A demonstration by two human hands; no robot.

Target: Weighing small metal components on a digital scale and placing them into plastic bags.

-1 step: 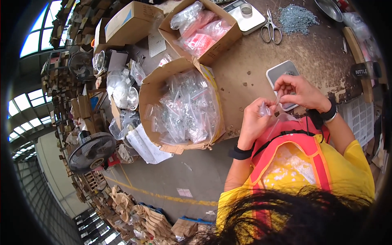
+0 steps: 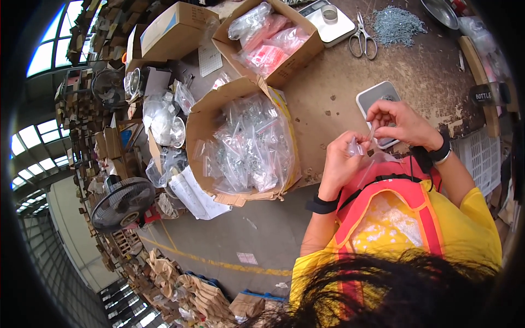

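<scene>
Both hands are close together at the table's front edge, pinching a small clear plastic bag [image 2: 356, 148]. My left hand [image 2: 342, 161] is closed on its left part. The fingers of my right hand [image 2: 403, 124] are curled and pinched at the upper right of the bag. Just beyond them lies a white-rimmed rectangular tray or scale [image 2: 363, 99], partly hidden by my right hand. A little of some grey small parts shows on it. What the bag contains, if anything, I cannot make out.
To the left, an open carton [image 2: 205, 117] holds filled clear bags. Behind it, another carton [image 2: 306, 57] holds clear and red bags. Scissors [image 2: 363, 41], a white scale [image 2: 336, 30] and a heap of small metal screws [image 2: 399, 24] lie farther back. A fan [image 2: 123, 202] stands left.
</scene>
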